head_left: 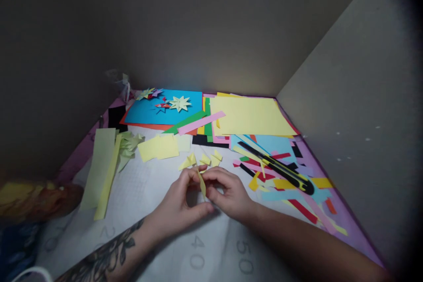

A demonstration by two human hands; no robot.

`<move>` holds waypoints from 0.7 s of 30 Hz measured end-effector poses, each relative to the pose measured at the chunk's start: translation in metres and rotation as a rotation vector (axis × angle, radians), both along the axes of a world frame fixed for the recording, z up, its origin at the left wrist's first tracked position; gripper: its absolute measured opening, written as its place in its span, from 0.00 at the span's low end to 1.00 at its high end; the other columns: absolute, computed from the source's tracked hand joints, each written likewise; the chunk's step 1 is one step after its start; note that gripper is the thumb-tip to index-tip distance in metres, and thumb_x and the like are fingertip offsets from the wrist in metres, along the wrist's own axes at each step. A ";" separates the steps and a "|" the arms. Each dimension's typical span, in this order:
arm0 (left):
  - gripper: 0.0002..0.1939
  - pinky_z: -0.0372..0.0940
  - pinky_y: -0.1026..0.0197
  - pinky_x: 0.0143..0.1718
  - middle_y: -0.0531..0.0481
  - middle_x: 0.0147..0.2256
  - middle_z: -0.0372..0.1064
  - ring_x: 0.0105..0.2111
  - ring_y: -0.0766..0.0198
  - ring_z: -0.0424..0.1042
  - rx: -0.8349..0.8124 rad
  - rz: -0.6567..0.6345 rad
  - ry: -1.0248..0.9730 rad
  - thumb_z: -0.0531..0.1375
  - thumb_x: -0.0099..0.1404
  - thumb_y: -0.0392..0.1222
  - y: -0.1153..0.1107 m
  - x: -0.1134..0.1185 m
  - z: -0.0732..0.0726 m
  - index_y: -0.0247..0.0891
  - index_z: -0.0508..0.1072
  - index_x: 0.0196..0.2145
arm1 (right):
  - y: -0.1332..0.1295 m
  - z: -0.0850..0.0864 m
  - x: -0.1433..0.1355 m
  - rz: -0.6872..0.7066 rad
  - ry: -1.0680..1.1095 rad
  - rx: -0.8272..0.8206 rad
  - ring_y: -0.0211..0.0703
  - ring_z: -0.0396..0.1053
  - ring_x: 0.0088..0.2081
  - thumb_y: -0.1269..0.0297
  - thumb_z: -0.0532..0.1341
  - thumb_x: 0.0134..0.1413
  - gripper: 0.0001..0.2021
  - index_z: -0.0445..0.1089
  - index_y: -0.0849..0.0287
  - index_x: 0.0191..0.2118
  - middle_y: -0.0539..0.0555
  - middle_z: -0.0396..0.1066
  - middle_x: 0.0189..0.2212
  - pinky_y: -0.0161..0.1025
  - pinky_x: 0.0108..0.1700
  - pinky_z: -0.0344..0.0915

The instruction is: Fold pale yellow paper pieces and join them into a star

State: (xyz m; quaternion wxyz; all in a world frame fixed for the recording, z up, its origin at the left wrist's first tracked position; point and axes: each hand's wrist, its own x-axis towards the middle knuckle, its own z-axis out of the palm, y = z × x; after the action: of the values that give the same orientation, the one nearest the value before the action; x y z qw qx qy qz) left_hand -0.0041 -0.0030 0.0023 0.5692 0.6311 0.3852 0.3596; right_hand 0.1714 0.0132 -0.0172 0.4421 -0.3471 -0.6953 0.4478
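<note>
Between my two hands, a small piece of yellow paper point(202, 184) stands on edge, slightly bent. My left hand point(183, 194) pinches it from the left, with the thumb stretched below it. From the right, the curled fingers of my right hand point(226, 189) grip the same piece. Just beyond my fingertips lie several folded yellow paper pieces point(205, 159). Flat yellow paper rectangles point(168, 146) rest farther back to the left. The side of the paper facing my palms is partly hidden by my fingers.
A black and yellow utility knife point(280, 169) lies on coloured paper scraps point(297, 202) at right. Yellow sheets point(247, 114) are stacked at the back. A folded paper star point(180, 104) sits on a blue sheet point(145, 112). Long pale strips point(101, 163) lie left. Walls border the table.
</note>
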 end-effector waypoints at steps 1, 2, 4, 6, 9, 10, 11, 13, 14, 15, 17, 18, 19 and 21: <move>0.18 0.57 0.49 0.55 0.39 0.57 0.57 0.58 0.51 0.58 0.009 -0.008 0.016 0.65 0.57 0.39 0.000 -0.001 0.000 0.41 0.60 0.41 | 0.000 -0.001 0.001 0.003 0.007 -0.001 0.44 0.70 0.38 0.54 0.58 0.57 0.12 0.70 0.55 0.42 0.57 0.70 0.37 0.39 0.35 0.69; 0.18 0.56 0.48 0.55 0.39 0.57 0.57 0.58 0.51 0.57 0.020 -0.013 0.030 0.65 0.57 0.39 0.000 -0.001 0.000 0.40 0.60 0.41 | 0.000 -0.001 0.002 0.006 0.014 -0.001 0.44 0.69 0.38 0.53 0.57 0.58 0.13 0.70 0.55 0.42 0.57 0.70 0.37 0.39 0.36 0.69; 0.18 0.56 0.48 0.56 0.39 0.56 0.58 0.58 0.51 0.57 0.049 -0.023 0.045 0.65 0.57 0.39 0.001 -0.002 0.000 0.40 0.61 0.41 | -0.001 -0.002 0.004 0.019 0.038 -0.005 0.44 0.69 0.38 0.48 0.58 0.56 0.17 0.69 0.56 0.43 0.58 0.69 0.38 0.40 0.36 0.69; 0.16 0.56 0.49 0.55 0.39 0.55 0.60 0.58 0.51 0.58 0.078 -0.020 0.050 0.64 0.57 0.39 0.001 -0.001 0.000 0.40 0.61 0.40 | -0.002 -0.003 0.004 0.044 0.067 -0.031 0.44 0.68 0.37 0.44 0.60 0.51 0.22 0.68 0.56 0.44 0.58 0.67 0.39 0.39 0.35 0.70; 0.14 0.58 0.49 0.54 0.40 0.52 0.63 0.56 0.51 0.59 0.105 -0.004 0.059 0.63 0.58 0.39 0.002 0.000 0.001 0.40 0.62 0.39 | -0.004 -0.004 0.003 0.058 0.093 -0.082 0.43 0.68 0.37 0.44 0.63 0.47 0.25 0.67 0.56 0.45 0.58 0.65 0.41 0.39 0.35 0.70; 0.13 0.58 0.49 0.54 0.40 0.51 0.64 0.55 0.51 0.60 0.112 -0.002 0.065 0.63 0.58 0.39 0.002 0.001 0.002 0.40 0.63 0.39 | -0.005 -0.005 0.003 0.055 0.094 -0.091 0.43 0.68 0.38 0.45 0.64 0.47 0.24 0.66 0.55 0.45 0.58 0.65 0.41 0.38 0.36 0.70; 0.13 0.58 0.49 0.53 0.40 0.50 0.65 0.55 0.51 0.61 0.118 -0.002 0.073 0.63 0.58 0.39 0.002 0.001 0.002 0.40 0.63 0.39 | -0.005 -0.005 0.003 0.049 0.099 -0.096 0.43 0.68 0.38 0.46 0.64 0.47 0.23 0.66 0.55 0.45 0.57 0.65 0.42 0.38 0.36 0.70; 0.14 0.59 0.49 0.53 0.41 0.50 0.65 0.55 0.51 0.61 0.132 -0.004 0.088 0.63 0.58 0.39 0.002 0.001 0.002 0.40 0.63 0.40 | -0.006 -0.004 0.003 0.049 0.108 -0.105 0.44 0.68 0.39 0.48 0.64 0.49 0.22 0.65 0.55 0.46 0.58 0.64 0.43 0.39 0.36 0.70; 0.14 0.58 0.49 0.53 0.40 0.51 0.64 0.55 0.51 0.61 0.137 -0.002 0.098 0.63 0.58 0.39 0.002 0.001 0.002 0.40 0.63 0.40 | -0.007 -0.003 0.003 0.053 0.111 -0.109 0.44 0.68 0.39 0.48 0.64 0.49 0.22 0.65 0.55 0.46 0.58 0.64 0.43 0.39 0.36 0.70; 0.14 0.58 0.49 0.54 0.40 0.52 0.64 0.55 0.51 0.61 0.142 0.005 0.109 0.63 0.58 0.40 0.002 0.001 0.002 0.40 0.63 0.40 | -0.007 -0.002 0.003 0.059 0.112 -0.111 0.44 0.68 0.39 0.48 0.64 0.49 0.22 0.65 0.55 0.47 0.58 0.64 0.43 0.39 0.37 0.70; 0.13 0.57 0.48 0.54 0.39 0.54 0.62 0.56 0.50 0.60 0.155 0.021 0.130 0.63 0.59 0.40 0.002 0.000 0.000 0.40 0.63 0.39 | -0.007 0.001 0.003 0.062 0.105 -0.104 0.44 0.68 0.40 0.48 0.64 0.48 0.23 0.65 0.55 0.47 0.57 0.65 0.43 0.39 0.37 0.70; 0.13 0.57 0.48 0.54 0.38 0.54 0.61 0.56 0.50 0.60 0.160 0.029 0.138 0.63 0.59 0.40 0.002 0.000 0.000 0.40 0.62 0.39 | -0.007 0.002 0.002 0.059 0.096 -0.098 0.44 0.68 0.40 0.48 0.64 0.49 0.22 0.65 0.55 0.47 0.57 0.65 0.42 0.39 0.37 0.70; 0.13 0.57 0.47 0.54 0.38 0.55 0.61 0.57 0.49 0.59 0.164 0.033 0.143 0.63 0.59 0.40 0.002 0.000 -0.001 0.40 0.62 0.39 | -0.007 0.003 0.002 0.054 0.088 -0.089 0.44 0.68 0.40 0.48 0.64 0.49 0.21 0.65 0.55 0.46 0.57 0.66 0.42 0.39 0.37 0.70; 0.14 0.57 0.46 0.55 0.37 0.56 0.60 0.58 0.49 0.58 0.170 0.037 0.144 0.63 0.59 0.41 0.002 0.000 -0.002 0.40 0.62 0.39 | -0.007 0.003 0.001 0.052 0.080 -0.076 0.44 0.68 0.41 0.49 0.63 0.50 0.19 0.67 0.55 0.44 0.57 0.66 0.42 0.38 0.37 0.70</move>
State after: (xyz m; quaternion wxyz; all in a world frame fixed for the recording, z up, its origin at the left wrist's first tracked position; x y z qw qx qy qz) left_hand -0.0042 -0.0009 0.0002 0.4776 0.6942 0.4048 0.3551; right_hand 0.1729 0.0063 -0.0140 0.4443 -0.3273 -0.6684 0.4987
